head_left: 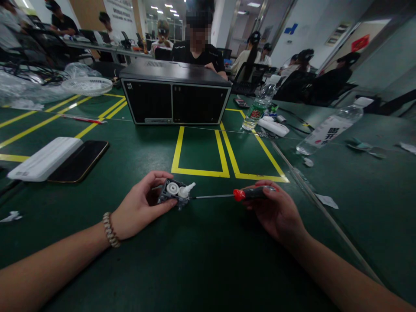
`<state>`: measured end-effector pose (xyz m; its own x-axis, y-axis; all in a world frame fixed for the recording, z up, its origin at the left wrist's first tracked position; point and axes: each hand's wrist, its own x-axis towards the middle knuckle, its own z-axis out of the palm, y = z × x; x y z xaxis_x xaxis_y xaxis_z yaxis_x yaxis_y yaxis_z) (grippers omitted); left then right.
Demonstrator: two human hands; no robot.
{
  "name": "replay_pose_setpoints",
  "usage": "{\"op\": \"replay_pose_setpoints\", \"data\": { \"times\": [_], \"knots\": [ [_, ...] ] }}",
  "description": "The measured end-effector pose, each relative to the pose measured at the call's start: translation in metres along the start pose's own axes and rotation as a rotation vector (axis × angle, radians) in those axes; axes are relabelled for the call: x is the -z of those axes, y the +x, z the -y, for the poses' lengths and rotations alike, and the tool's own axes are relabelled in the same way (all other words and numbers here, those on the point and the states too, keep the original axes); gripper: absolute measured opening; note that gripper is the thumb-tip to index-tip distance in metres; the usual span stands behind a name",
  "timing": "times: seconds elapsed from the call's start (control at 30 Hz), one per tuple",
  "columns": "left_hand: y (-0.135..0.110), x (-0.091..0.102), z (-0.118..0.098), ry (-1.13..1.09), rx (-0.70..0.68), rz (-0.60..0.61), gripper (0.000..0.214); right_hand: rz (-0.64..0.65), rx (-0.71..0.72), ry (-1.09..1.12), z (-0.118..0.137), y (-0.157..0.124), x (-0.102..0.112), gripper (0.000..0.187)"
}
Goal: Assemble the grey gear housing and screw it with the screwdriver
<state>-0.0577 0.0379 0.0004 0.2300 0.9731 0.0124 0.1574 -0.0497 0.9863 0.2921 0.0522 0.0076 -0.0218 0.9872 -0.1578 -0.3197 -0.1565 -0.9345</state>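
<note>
My left hand (141, 203) grips a small grey plastic part (173, 193) with white round fittings, holding it just above the green table mat (201, 251). My right hand (276, 208) is closed round the red-and-black handle of a screwdriver (250, 193). Its thin metal shaft runs left and its tip meets the right side of the grey part. A beaded bracelet (110, 229) sits on my left wrist.
A black computer case (175, 93) stands behind yellow floor-tape lines. A white box (45, 158) and a dark phone (79, 160) lie at the left. Two water bottles (260, 106) (331, 128) stand or lie at the right. A person sits behind the case; others work further back.
</note>
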Motion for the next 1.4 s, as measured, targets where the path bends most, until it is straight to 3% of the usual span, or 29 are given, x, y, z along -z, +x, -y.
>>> {"op": "replay_pose_setpoints", "data": {
  "times": [0.8, 1.4],
  "knots": [
    [0.0005, -0.0003, -0.0013, 0.042, -0.014, -0.004, 0.050, -0.001, 0.048, -0.057, 0.0023, -0.0010, -0.0019, 0.015],
    [-0.0009, -0.0010, -0.0021, 0.032, -0.008, -0.002, 0.050, 0.042, 0.166, -0.159, 0.0063, -0.0063, 0.0005, 0.019]
  ]
}}
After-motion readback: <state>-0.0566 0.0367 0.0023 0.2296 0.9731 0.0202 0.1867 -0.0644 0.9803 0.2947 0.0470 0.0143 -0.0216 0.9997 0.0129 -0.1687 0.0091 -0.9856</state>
